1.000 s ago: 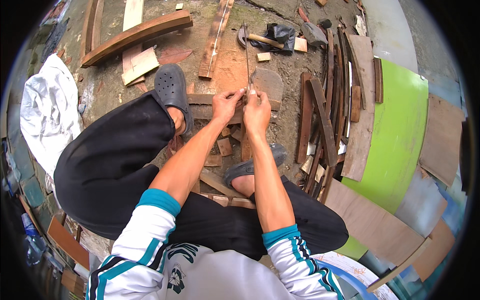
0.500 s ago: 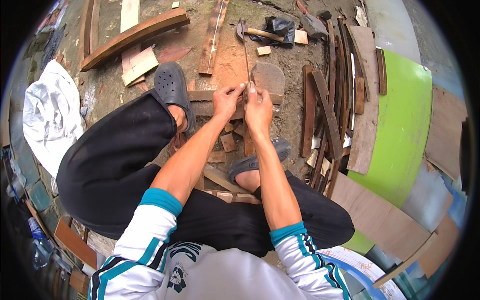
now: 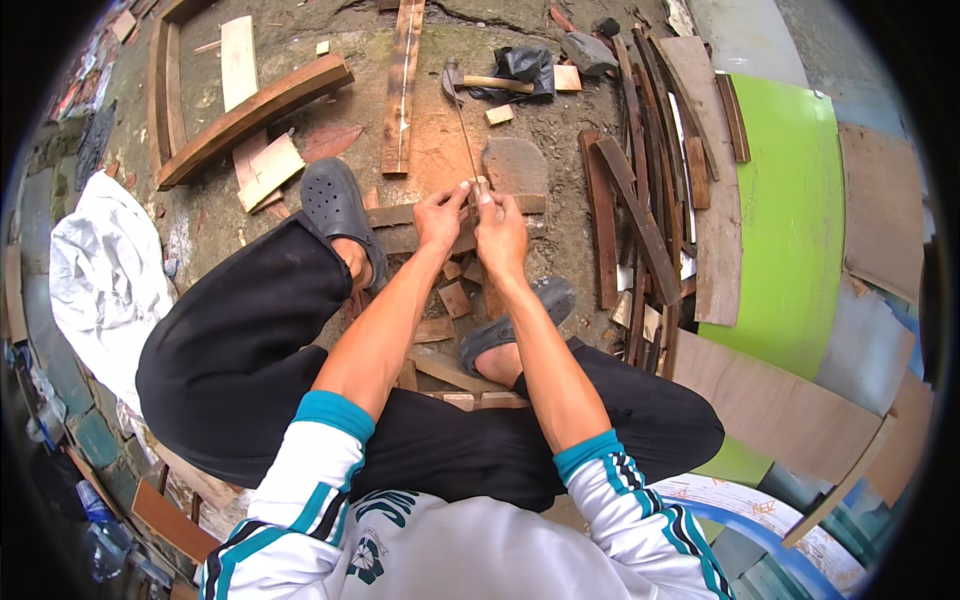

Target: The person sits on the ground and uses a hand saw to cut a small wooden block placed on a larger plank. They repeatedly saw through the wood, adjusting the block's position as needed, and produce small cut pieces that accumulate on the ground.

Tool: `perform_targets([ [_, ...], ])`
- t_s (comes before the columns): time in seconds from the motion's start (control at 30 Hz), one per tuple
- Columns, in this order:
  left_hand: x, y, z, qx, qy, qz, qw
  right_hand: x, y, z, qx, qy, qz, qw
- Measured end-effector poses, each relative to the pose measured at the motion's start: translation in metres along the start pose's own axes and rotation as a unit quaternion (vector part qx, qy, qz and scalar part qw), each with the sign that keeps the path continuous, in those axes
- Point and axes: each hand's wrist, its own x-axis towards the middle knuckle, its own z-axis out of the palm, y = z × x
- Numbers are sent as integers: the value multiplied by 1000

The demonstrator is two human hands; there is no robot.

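My right hand [image 3: 500, 235] is closed, thumb forward, at the near end of a long thin blade [image 3: 466, 135] seen edge-on, likely a saw. The blade runs away from me toward the hammer [image 3: 485, 83] lying on the ground. Just to the left, my left hand [image 3: 440, 215] is closed in a pinch, thumb and fingertips close to the blade's near end. A small pale wood piece [image 3: 481, 183] shows at my right fingertips. Both hands are above a wooden crosspiece [image 3: 390, 214] on the ground, with orange sawdust [image 3: 440, 150] beyond. What my left fingers hold is hidden.
Wood offcuts [image 3: 455, 299] lie between my clog-covered feet. A long plank [image 3: 402, 90] and a curved wooden frame [image 3: 255, 118] are at the far left. Dark wood strips [image 3: 640, 215] and a green board [image 3: 785, 210] lie right. A white sack [image 3: 105, 270] sits left.
The whole view has shifted a little, so most of the far items appear more to the left. My hands stay together at the crosspiece, and their grips look much the same.
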Motion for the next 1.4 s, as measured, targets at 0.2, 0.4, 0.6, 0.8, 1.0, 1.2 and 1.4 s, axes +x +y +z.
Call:
perform_targets([
  [0.2, 9, 0, -20, -5, 3, -37, 999, -159, 46, -82, 30, -102, 172, 979],
  [0.4, 1, -11, 8, -34, -73, -57, 995, -8, 11, -12, 50, 38, 21, 998],
  [0.6, 2, 9, -31, 90, -48, 5, 995, -19, 31, -4, 14, -15, 12, 1000],
  [0.8, -17, -12, -51, 369, 82, 154, 913, -181, 39, -159, 334, -94, 202, 916],
  [1.0, -41, -28, -49, 545, -104, 535, 637, -211, 58, -189, 396, 17, 31, 917],
  [1.2, -40, -30, -39, 675, -412, 551, 267, -191, 64, -177, 408, 29, 3, 913],
  [1.4, 33, 93, -25, 858, -59, 339, 382, -199, 79, -175, 258, 16, -90, 962],
])
